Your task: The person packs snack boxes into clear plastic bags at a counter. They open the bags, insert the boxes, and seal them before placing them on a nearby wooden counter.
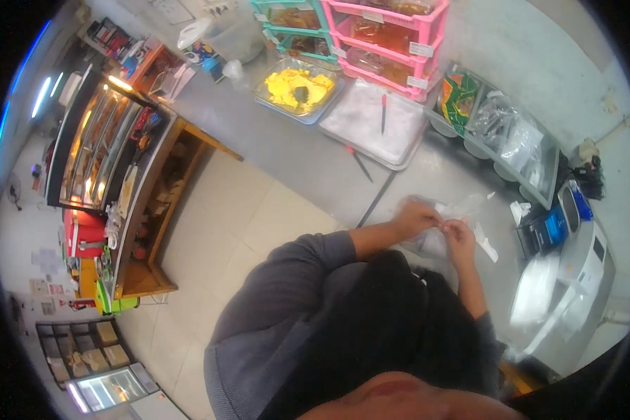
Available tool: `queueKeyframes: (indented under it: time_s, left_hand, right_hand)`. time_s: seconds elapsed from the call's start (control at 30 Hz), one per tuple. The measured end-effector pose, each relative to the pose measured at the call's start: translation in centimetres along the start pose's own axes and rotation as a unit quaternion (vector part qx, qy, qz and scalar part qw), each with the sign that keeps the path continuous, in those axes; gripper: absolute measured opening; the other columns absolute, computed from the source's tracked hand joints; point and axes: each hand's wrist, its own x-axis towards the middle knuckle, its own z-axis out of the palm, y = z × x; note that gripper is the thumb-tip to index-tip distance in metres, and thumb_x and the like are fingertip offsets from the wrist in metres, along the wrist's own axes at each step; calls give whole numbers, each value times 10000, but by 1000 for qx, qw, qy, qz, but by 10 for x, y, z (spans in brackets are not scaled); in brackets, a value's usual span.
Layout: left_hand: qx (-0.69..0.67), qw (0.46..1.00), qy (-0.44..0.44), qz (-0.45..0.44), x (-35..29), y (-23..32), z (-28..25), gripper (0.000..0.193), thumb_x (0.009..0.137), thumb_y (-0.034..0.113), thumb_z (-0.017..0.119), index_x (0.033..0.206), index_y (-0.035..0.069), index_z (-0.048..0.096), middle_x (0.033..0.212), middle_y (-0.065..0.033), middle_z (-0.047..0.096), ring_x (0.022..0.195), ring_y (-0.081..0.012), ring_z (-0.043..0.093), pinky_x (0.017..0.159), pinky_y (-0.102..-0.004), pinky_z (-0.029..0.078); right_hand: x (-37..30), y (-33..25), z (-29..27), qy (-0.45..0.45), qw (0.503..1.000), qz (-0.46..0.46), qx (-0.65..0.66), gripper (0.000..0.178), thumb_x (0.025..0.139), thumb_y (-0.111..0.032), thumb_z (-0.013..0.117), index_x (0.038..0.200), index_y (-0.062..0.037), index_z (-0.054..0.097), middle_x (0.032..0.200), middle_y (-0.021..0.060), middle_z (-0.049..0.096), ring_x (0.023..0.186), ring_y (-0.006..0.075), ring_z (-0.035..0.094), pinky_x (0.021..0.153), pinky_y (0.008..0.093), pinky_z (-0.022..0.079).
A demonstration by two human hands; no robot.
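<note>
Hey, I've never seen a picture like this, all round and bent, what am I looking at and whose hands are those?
This is one picture from a wide fisheye camera worn on a person's head, looking down, so straight edges bend near the rim. There is no machine. The left hand and right hand are the wearer's own, meeting over a clear plastic bag on the grey counter. Both seem to pinch it; the grip is too small to be sure. Further back lie a tray of yellow food, a white tray with a pen on it, and pink drawers.
</note>
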Motion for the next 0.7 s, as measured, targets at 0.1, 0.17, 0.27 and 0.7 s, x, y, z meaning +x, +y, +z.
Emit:
queueKeyframes:
  time_s: [0.1, 0.17, 0.27, 0.7]
  left_hand:
    - [27, 1000, -3, 1, 0, 5, -2, 127, 789, 162, 703, 876, 69, 708, 797, -105, 666, 756, -263, 627, 702, -371, 470]
    - [78, 996, 8, 39, 0, 6, 2, 126, 781, 167, 704, 860, 69, 691, 829, -103, 655, 792, -275, 616, 735, -382, 464]
    - [115, 986, 37, 118, 1, 6, 7, 130, 739, 162, 705, 824, 78, 654, 896, -109, 622, 855, -299, 590, 776, -400, 449]
    - [224, 939, 156, 208, -11, -1, -9, 346, 626, 148, 709, 955, 89, 619, 1036, -128, 606, 1055, -344, 534, 942, -456, 382]
  right_hand:
    - [-2, -9, 7, 14, 999, -33, -29, 49, 907, -48, 580, 904, 0, 570, 892, 60, 608, 869, 141, 575, 840, 274, 444]
    - [-5, -7, 9, 39, 996, -65, -45, 73, 927, -70, 543, 915, 1, 556, 884, 65, 590, 852, 150, 558, 818, 279, 441]
    - [-7, -2, 15, 98, 989, -104, -43, 130, 955, -118, 486, 892, -9, 518, 847, 70, 551, 816, 166, 522, 795, 294, 429]
    - [-18, 0, 7, 244, 912, -176, -278, 339, 848, -234, 650, 1062, 1, 532, 1068, 167, 548, 1046, 314, 516, 954, 425, 380]
